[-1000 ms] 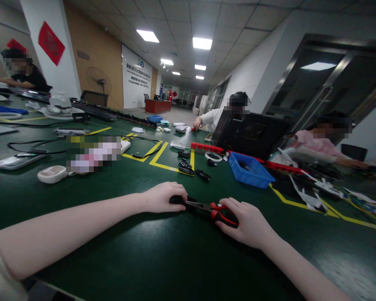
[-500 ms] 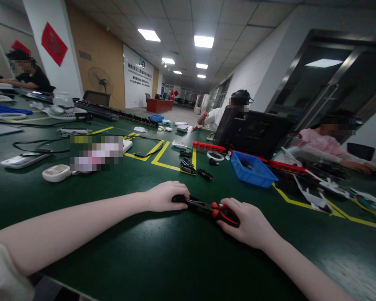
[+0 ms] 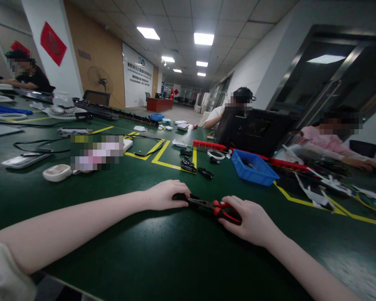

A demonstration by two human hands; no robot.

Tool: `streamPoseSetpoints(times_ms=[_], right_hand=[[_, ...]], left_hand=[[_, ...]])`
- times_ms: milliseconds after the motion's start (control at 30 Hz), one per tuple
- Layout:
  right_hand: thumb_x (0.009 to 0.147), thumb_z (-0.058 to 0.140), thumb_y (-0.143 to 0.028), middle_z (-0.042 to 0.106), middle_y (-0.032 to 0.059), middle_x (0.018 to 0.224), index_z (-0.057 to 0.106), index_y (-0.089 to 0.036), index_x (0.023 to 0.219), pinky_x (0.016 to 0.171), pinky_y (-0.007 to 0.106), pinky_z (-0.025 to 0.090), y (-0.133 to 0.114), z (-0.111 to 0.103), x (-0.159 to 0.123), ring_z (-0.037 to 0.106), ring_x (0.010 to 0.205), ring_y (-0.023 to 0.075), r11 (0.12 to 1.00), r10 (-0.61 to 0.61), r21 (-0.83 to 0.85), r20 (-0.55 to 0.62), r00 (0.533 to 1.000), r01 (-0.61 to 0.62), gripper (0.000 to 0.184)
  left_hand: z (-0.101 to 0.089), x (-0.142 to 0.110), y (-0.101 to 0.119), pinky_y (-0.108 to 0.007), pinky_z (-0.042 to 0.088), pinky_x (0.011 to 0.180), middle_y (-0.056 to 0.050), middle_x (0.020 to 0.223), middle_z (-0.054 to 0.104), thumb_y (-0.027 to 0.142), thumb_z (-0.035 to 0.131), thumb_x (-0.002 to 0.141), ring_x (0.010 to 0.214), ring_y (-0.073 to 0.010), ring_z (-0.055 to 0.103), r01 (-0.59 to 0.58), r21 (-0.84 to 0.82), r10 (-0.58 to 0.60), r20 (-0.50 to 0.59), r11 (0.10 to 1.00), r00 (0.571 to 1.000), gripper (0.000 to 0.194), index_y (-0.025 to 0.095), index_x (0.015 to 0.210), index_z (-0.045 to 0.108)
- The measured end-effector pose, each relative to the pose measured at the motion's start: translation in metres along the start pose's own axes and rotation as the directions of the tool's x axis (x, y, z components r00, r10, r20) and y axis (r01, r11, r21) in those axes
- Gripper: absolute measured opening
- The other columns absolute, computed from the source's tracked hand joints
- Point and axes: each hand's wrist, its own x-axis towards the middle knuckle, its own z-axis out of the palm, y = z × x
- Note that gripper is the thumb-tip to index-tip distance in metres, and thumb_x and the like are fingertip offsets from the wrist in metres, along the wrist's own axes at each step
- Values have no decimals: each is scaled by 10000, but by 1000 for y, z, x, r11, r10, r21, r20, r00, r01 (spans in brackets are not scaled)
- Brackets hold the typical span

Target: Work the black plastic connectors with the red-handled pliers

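Both my hands rest on the green table [image 3: 150,259] in the near middle. My right hand [image 3: 249,219] is closed round the red-and-black handles of a pair of pliers [image 3: 217,207]. The pliers' dark jaws point left and meet a small black part [image 3: 179,196]. My left hand [image 3: 166,194] is curled over that black part and holds it against the tabletop. Most of the part is hidden under my fingers.
Several small black parts [image 3: 188,164] lie beyond my hands by yellow floor-tape lines [image 3: 159,155]. A blue bin [image 3: 252,168] and a white ring [image 3: 215,154] sit at the right. White devices [image 3: 57,172] and cables lie at the left. Other people sit around the table.
My hands, the pliers and the black part keep the same grip and place. The person at the far end has drawn an outstretched arm back.
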Motion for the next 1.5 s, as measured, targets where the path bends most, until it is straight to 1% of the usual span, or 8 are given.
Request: streamPoseSetpoints(times_ms=[200, 400, 733, 933, 1233, 1500], right_hand=[[830, 575, -501, 675, 46, 942, 572, -242, 1100, 630, 329, 468, 2, -1, -1, 629, 707, 192, 1000, 7, -4, 16, 1000, -7, 374], [832, 567, -497, 677, 53, 936, 571, -232, 1104, 628, 329, 465, 1, 1, -2, 626, 699, 190, 1000, 0, 2, 4, 1000, 0, 380], [830, 572, -499, 674, 60, 955, 575, -228, 1109, 627, 318, 461, -7, 2, -1, 634, 714, 191, 1000, 29, -6, 1, 1000, -29, 388], [839, 555, -514, 667, 67, 970, 562, -217, 1134, 644, 341, 459, -4, 2, -2, 628, 721, 202, 1000, 29, -1, 37, 999, -29, 418], [841, 552, -513, 667, 60, 964, 555, -225, 1125, 654, 347, 456, -2, 1, -1, 625, 731, 206, 999, 38, 12, 64, 997, -39, 404], [841, 552, -524, 657, 57, 965, 551, -231, 1139, 653, 337, 448, -5, 3, -3, 624, 730, 201, 999, 38, -1, 37, 999, -38, 418]], left_hand=[[0, 0, 0, -317, 451, 870, -53, 1067, 671, 284, 641, 895, 988, -200, 619, -8, 4, 8, 3, 1000, 1000, 141, 189, 997, 619], [-1, -1, 1, -313, 449, 869, -54, 1078, 672, 277, 642, 896, 999, -200, 619, -15, -15, 15, 3, 1000, 1000, 117, 189, 971, 626], [0, -1, -1, -326, 446, 883, -58, 1102, 670, 264, 651, 887, 1011, -204, 617, -4, -31, 4, 8, 1000, 1000, 115, 179, 960, 624], [0, -1, 0, -322, 447, 884, -60, 1105, 668, 264, 644, 891, 1017, -205, 616, 6, -19, -6, 0, 1000, 1000, 111, 179, 958, 619], [-1, -1, 2, -309, 451, 869, -54, 1096, 670, 255, 654, 886, 1003, -199, 615, 4, -26, -4, -4, 1000, 1000, 106, 177, 950, 622], [0, -1, 0, -320, 444, 871, -53, 1084, 671, 271, 649, 889, 996, -200, 615, -2, -22, 2, -5, 1000, 1000, 115, 178, 953, 623]])
